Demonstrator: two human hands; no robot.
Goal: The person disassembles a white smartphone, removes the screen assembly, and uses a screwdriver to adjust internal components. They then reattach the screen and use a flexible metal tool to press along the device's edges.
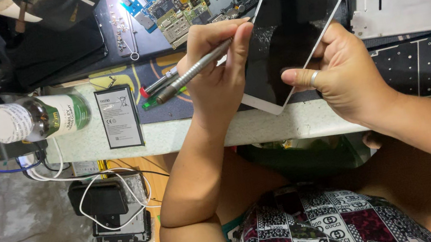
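While the left hand has its fingers clamped on a slim grey metal screwdriver and the right hand grips the white-framed, dark-screened phone over the pale counter, work looks mid-disassembly, calling next for careful tip placement.

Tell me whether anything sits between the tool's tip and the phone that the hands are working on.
Nothing visible does. The left hand grips a grey metal tool whose tip, hidden behind the fingers, meets the edge of the white phone. The right hand holds the phone from the other side, thumb on the dark screen.
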